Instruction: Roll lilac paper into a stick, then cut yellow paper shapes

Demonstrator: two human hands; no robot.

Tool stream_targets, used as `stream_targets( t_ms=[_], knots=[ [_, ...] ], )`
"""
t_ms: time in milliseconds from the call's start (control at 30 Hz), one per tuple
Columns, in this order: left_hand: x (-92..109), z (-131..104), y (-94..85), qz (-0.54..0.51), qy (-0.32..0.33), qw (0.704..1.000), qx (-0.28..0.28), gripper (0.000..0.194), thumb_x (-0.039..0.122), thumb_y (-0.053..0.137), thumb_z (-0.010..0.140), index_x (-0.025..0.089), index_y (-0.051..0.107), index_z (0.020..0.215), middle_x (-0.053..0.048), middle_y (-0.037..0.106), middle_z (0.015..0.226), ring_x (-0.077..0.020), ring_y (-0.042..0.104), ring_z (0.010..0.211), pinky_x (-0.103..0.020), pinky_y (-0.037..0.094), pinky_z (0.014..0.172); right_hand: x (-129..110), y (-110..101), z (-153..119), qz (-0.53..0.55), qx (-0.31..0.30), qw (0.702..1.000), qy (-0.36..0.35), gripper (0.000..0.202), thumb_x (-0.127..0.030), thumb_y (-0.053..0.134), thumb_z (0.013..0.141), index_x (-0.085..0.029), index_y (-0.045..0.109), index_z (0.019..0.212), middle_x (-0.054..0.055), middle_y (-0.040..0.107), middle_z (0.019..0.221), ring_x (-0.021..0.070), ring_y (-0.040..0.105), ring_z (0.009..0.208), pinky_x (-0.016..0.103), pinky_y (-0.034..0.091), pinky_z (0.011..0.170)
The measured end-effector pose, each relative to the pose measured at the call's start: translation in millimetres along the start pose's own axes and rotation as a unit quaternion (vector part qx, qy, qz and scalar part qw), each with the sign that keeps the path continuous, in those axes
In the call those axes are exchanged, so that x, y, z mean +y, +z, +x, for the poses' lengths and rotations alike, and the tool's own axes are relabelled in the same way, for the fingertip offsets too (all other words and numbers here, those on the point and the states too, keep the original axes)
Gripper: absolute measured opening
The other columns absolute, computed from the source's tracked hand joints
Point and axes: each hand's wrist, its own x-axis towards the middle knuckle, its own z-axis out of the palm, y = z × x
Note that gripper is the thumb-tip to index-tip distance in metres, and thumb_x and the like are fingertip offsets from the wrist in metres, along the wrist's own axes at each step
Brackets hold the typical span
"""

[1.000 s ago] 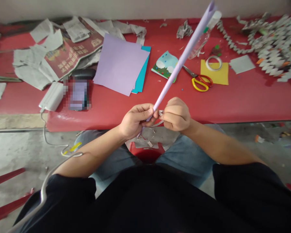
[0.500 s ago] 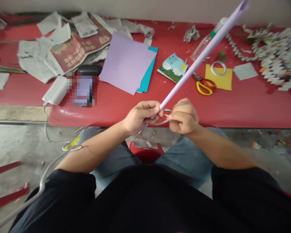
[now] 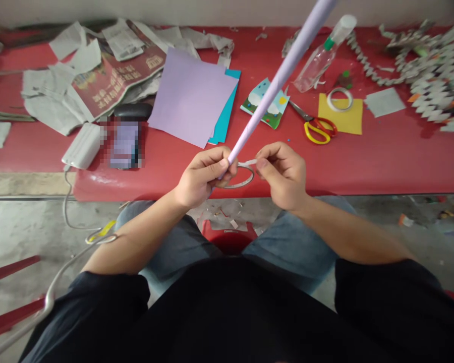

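A long tube of rolled lilac paper (image 3: 276,80) slants up and to the right, its lower end pinched in my left hand (image 3: 204,174). From that same hand a narrow roll of tape (image 3: 245,182) hangs as a ring over the table's front edge. My right hand (image 3: 283,174) is closed, its thumb and forefinger pinching the free end of a pale strip of tape (image 3: 248,162). The strip runs between my two hands. My left fingers hide part of the ring and the tube's lower end.
Lilac sheets (image 3: 192,96) lie over blue paper (image 3: 227,108). Scissors (image 3: 318,130), a second tape roll (image 3: 339,100) on yellow paper (image 3: 351,121), a clear bottle (image 3: 318,63) and a painted card (image 3: 267,103) sit beyond. Left are newspaper (image 3: 117,75), a phone (image 3: 124,143) and a white power bank (image 3: 83,146).
Both hands have moved slightly left and up, and the tube has swung to a steeper slant. My right hand has turned, drawing the tape strip out into view.
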Motion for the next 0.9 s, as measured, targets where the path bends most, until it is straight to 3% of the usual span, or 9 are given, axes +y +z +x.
stream_targets(
  t_ms=[100, 200, 367, 633, 733, 800, 833, 900],
  knots=[
    [-1, -1, -2.0, 0.021, 0.0, 1.0, 0.003, 0.024, 0.036, 0.067, 0.101, 0.016, 0.071, 0.088, 0.0, 0.044, 0.069, -0.0067, 0.03, 0.054, -0.027, 0.015, 0.052, -4, -3, 4, 0.023, -0.012, 0.999, 0.039, 0.025, -0.045, 0.079, 0.097, -0.023, 0.067, 0.093, -0.001, 0.062, 0.08, 0.01, 0.052, 0.063, 0.027, 0.045, 0.057],
    [0, -1, 2.2, 0.007, -0.014, 1.0, 0.026, 0.026, 0.037, 0.069, 0.098, 0.015, 0.069, 0.084, 0.001, 0.041, 0.068, -0.0061, 0.028, 0.052, -0.026, 0.013, 0.051, -4, -3, 4, 0.03, -0.006, 0.999, 0.028, 0.024, -0.043, 0.08, 0.096, -0.023, 0.067, 0.093, 0.0, 0.064, 0.086, 0.0098, 0.055, 0.066, 0.027, 0.047, 0.06],
    [1, 1, 15.1, -0.035, -0.048, 0.995, 0.077, 0.032, 0.042, 0.074, 0.091, 0.016, 0.062, 0.077, 0.002, 0.037, 0.067, -0.0066, 0.026, 0.053, -0.024, 0.014, 0.05, 3, 4, -1, 0.033, 0.037, 0.996, -0.073, 0.017, -0.037, 0.075, 0.101, -0.025, 0.064, 0.095, 0.0, 0.062, 0.09, 0.012, 0.057, 0.07, 0.029, 0.047, 0.061],
    [0, 0, 22.3, -0.14, -0.117, 0.982, 0.045, 0.03, 0.039, 0.069, 0.092, 0.015, 0.057, 0.078, 0.003, 0.036, 0.068, -0.0042, 0.024, 0.052, -0.02, 0.023, 0.049, 1, 11, -3, -0.08, 0.093, 0.965, -0.234, 0.01, -0.03, 0.066, 0.104, -0.027, 0.062, 0.095, 0.001, 0.062, 0.085, 0.0176, 0.062, 0.076, 0.037, 0.054, 0.066],
    [5, 1, 12.7, -0.172, -0.115, 0.973, 0.102, 0.025, 0.032, 0.063, 0.094, 0.016, 0.054, 0.076, 0.004, 0.034, 0.067, -0.0048, 0.026, 0.05, -0.02, 0.03, 0.048, -3, -1, 2, -0.086, 0.181, 0.944, -0.26, 0.013, -0.039, 0.063, 0.106, -0.03, 0.06, 0.096, -0.001, 0.059, 0.082, 0.0155, 0.059, 0.066, 0.036, 0.051, 0.058],
    [8, 2, 5.3, -0.179, -0.107, 0.966, 0.152, 0.024, 0.028, 0.058, 0.096, 0.017, 0.051, 0.076, 0.004, 0.033, 0.067, -0.0051, 0.028, 0.048, -0.02, 0.036, 0.049, -5, -11, 4, -0.087, 0.277, 0.912, -0.289, 0.024, -0.055, 0.058, 0.106, -0.033, 0.06, 0.1, -0.002, 0.056, 0.082, 0.0149, 0.057, 0.062, 0.037, 0.048, 0.056],
    [8, 3, 2.4, -0.172, -0.105, 0.965, 0.165, 0.024, 0.027, 0.056, 0.097, 0.018, 0.051, 0.076, 0.004, 0.034, 0.067, -0.0055, 0.031, 0.048, -0.02, 0.038, 0.05, -5, -15, 5, -0.091, 0.287, 0.905, -0.301, 0.029, -0.062, 0.057, 0.105, -0.033, 0.06, 0.101, -0.002, 0.056, 0.082, 0.0154, 0.058, 0.063, 0.037, 0.049, 0.057],
    [3, 6, -1.0, -0.141, -0.093, 0.972, 0.166, 0.025, 0.028, 0.057, 0.098, 0.017, 0.053, 0.076, 0.002, 0.038, 0.068, -0.0065, 0.038, 0.051, -0.018, 0.035, 0.048, -3, -17, 3, -0.088, 0.199, 0.937, -0.275, 0.025, -0.056, 0.07, 0.099, -0.033, 0.061, 0.1, -0.003, 0.058, 0.08, 0.0159, 0.06, 0.067, 0.037, 0.051, 0.061]
  ],
)
